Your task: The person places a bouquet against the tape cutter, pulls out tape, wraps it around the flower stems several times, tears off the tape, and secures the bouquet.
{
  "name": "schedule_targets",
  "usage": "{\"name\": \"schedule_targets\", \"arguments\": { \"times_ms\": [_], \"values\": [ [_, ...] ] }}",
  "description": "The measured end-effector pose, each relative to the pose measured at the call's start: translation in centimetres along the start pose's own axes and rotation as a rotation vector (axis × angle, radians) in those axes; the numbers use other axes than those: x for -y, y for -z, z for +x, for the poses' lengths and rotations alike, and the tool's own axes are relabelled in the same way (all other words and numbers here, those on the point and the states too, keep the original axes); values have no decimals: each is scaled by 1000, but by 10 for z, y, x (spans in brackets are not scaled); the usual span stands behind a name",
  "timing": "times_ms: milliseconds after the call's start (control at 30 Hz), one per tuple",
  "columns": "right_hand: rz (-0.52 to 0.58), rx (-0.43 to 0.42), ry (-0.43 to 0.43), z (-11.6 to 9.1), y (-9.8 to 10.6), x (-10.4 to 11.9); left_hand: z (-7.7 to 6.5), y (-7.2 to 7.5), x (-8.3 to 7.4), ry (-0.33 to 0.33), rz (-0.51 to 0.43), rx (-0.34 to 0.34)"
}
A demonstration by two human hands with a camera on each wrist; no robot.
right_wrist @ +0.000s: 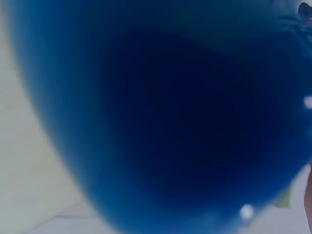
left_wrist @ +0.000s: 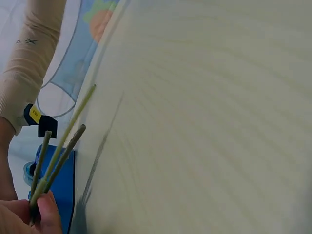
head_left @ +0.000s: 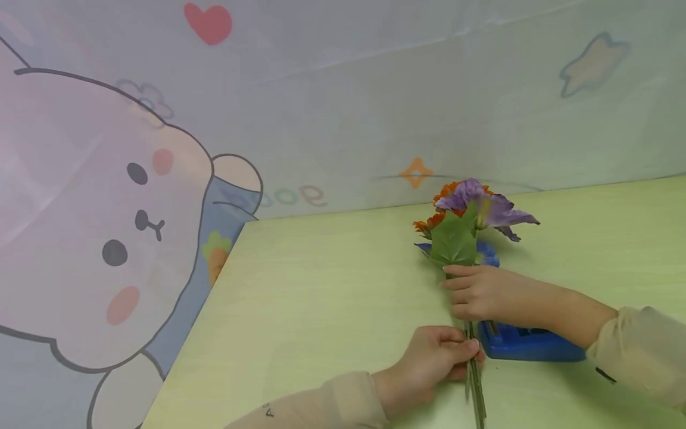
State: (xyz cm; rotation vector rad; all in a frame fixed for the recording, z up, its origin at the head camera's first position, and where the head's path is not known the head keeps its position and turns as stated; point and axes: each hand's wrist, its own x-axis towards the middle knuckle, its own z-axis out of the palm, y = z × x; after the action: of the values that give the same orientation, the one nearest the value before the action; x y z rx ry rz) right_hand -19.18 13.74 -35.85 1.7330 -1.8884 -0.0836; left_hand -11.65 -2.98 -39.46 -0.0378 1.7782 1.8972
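Observation:
A bunch of flowers with orange blooms (head_left: pixel 429 223), a purple bloom (head_left: pixel 495 208), a blue bloom (head_left: pixel 486 254) and a green leaf (head_left: pixel 454 238) stands over the table. My right hand (head_left: pixel 482 295) curls its fingers round the stems just under the leaf. Lower down, my left hand (head_left: pixel 436 360) pinches the stems (head_left: pixel 474 387) between thumb and fingers. In the left wrist view, several cut stem ends (left_wrist: pixel 63 156) of differing lengths stick out past the left hand (left_wrist: pixel 34 217). A blurred blue petal (right_wrist: pixel 185 122) fills most of the right wrist view.
A blue plastic holder (head_left: pixel 527 345) sits on the table beneath my right forearm, with a translucent round part (left_wrist: pixel 29 173) beside it. The pale green table (head_left: pixel 321 286) meets a printed cloth backdrop (head_left: pixel 321 89) along its back and left edges.

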Motion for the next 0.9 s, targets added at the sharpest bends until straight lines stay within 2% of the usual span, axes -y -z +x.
{"name": "schedule_targets", "arguments": {
  "times_ms": [167, 300, 400, 533, 633, 733, 900],
  "values": [
    [110, 0, -82, -7, 8, 6, 0, -3, 2, 51, 16, -12],
    [215, -15, -145, -12, 15, 10, 2, -4, 1, 57, 25, -47],
    [299, 59, -187, -10, 16, 12, 3, -3, 2, 64, 38, -67],
    [422, 228, -301, -2, 20, 10, 4, -3, 6, 67, 34, -71],
    [504, 321, -373, 2, 25, 5, 3, -5, 8, 70, 15, -65],
    [551, 354, -386, 3, 28, 1, 1, -7, 8, 76, 1, -62],
    [513, 375, -359, 10, 30, 6, 0, -10, 7, 70, 8, -61]
  ]
}}
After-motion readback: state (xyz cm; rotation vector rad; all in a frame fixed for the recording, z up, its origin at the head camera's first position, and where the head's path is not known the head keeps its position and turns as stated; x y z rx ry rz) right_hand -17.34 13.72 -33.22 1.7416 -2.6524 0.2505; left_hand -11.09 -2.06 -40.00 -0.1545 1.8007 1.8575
